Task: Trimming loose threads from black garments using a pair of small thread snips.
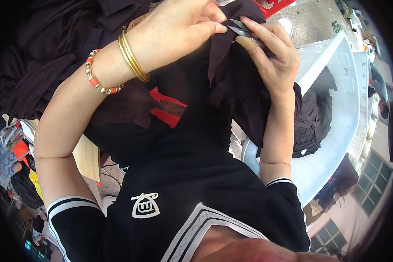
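At the top middle, my left hand (185,32) pinches an edge of a dark cloth piece (220,59) between thumb and fingers. Close beside it, my right hand (277,59) is closed around a small pair of thread snips (238,30). The snips' two pointed blades stand slightly apart and point left toward my left fingertips, right at the cloth. The handles are mostly hidden within my right fingers. From there the dark cloth hangs down over my lap and along my right forearm.
A large heap of dark cloth (43,61) fills the upper left. On the right stands a pale plastic tub (327,168) with dark garments (314,113) inside. A red plastic object (275,6) lies at the top. A light wooden surface (86,159) shows beside my left arm.
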A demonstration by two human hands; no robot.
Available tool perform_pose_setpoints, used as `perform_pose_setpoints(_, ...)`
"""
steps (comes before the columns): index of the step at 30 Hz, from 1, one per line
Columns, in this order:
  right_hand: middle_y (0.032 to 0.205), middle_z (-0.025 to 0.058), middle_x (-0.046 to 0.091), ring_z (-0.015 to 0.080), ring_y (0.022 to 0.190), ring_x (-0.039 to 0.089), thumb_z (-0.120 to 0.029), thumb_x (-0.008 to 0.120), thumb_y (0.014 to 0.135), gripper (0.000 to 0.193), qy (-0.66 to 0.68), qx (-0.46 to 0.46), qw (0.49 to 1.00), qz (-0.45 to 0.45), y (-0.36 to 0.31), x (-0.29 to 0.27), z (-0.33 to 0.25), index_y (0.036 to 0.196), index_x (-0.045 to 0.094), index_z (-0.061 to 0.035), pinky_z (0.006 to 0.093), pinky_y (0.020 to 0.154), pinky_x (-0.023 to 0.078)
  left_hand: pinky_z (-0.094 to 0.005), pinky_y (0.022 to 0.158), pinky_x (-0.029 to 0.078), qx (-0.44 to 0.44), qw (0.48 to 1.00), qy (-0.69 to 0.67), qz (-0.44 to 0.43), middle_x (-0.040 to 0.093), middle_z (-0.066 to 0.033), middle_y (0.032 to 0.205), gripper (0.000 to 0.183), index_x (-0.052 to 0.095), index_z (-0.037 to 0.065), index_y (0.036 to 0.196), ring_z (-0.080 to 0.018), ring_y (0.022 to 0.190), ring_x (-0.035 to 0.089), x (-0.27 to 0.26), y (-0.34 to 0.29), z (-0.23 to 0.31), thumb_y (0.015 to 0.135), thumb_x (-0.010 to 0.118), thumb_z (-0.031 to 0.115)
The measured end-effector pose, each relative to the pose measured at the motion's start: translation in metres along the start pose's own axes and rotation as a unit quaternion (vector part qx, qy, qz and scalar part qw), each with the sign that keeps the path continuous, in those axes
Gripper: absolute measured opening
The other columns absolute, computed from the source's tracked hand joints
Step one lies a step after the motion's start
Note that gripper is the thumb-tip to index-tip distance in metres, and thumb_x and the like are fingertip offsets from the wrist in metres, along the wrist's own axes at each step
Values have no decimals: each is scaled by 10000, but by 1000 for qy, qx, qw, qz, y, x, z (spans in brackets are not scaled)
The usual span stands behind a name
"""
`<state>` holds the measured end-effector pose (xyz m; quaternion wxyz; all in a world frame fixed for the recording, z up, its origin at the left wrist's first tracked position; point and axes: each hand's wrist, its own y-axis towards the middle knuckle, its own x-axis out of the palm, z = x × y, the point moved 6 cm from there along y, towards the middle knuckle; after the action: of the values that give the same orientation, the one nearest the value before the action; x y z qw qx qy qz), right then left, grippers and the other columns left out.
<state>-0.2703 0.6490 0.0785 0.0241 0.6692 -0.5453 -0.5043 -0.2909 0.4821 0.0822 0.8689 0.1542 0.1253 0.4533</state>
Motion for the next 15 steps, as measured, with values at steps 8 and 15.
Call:
perform_pose_setpoints(8,767,44,602,153,665,591,-61,787,722,334,-15,-15,1000,-9,-1,2,-2,1050,737,-98,263,591,466,-264,699,474,-98,975,199,-7,588,-108,793,580,338,30,1424,-132,736,578,5,-8,20,884,520,-80)
perform_pose_setpoints(15,746,29,598,115,657,584,-53,793,722,313,11,-1,1000,21,-1,-1,-1,1029,745,-92,238,587,449,-239,711,485,-214,976,-45,27,594,-34,872,519,348,32,1414,-90,768,572,3,-9,-13,924,494,-58)
